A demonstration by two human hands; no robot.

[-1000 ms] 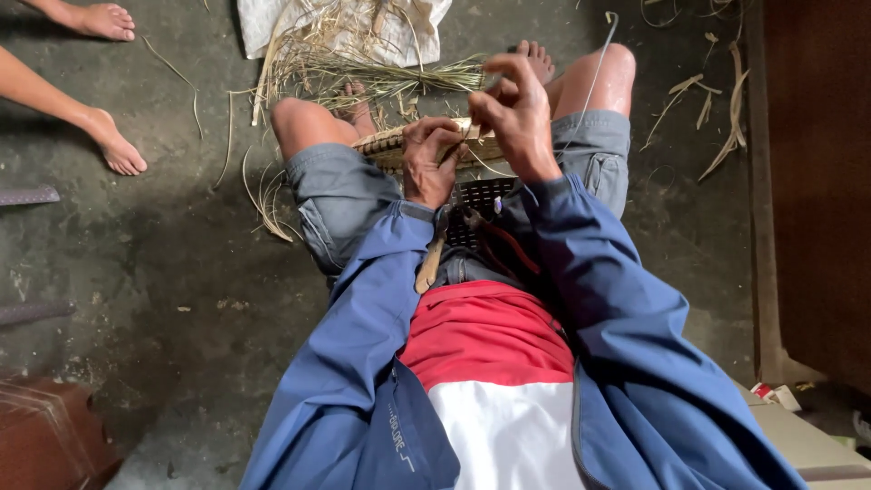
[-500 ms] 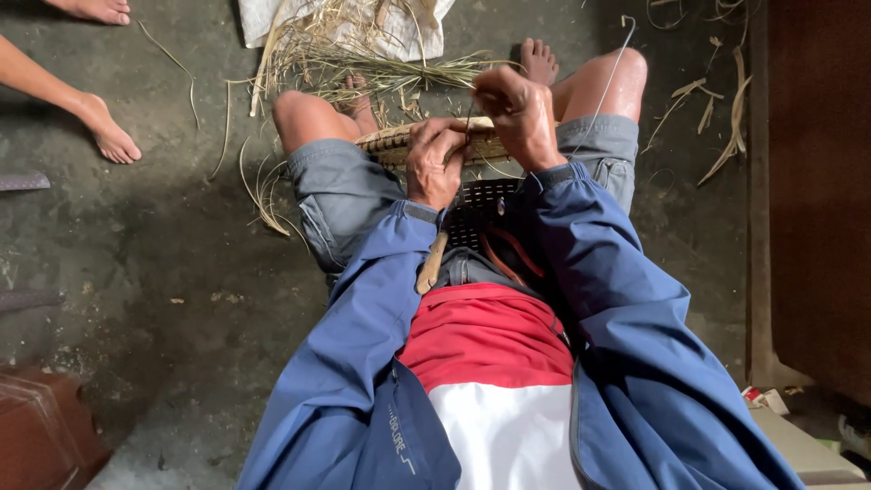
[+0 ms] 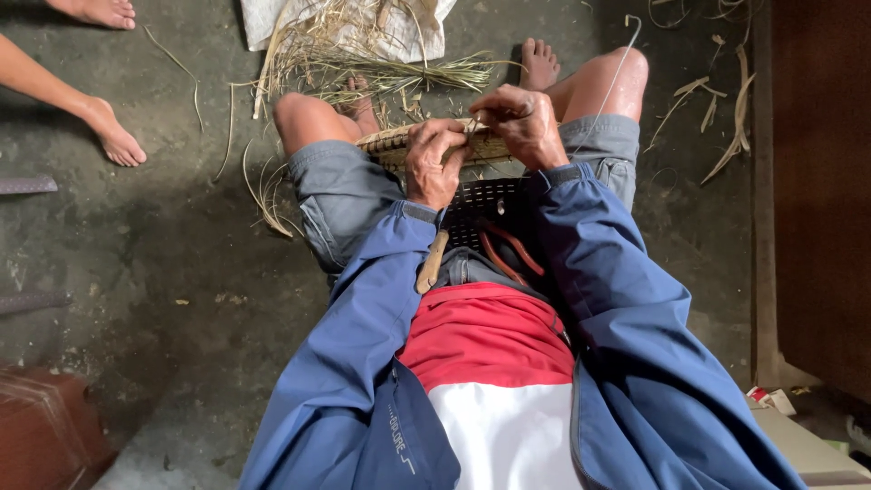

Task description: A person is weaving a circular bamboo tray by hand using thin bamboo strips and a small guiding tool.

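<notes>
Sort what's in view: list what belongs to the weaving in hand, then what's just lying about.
In hand:
left hand
right hand
woven piece
thin strand
straw pile

Lying about:
white sack
loose dry strips
another person's feet
brown box

Floor point(image 3: 163, 272): dark, rough concrete.
White cloth point(image 3: 408, 32): spread at the top.
Dry straw point(image 3: 363, 68): heaped on and just below the cloth.
Loose strips point(image 3: 717, 109): scattered at upper right.
</notes>
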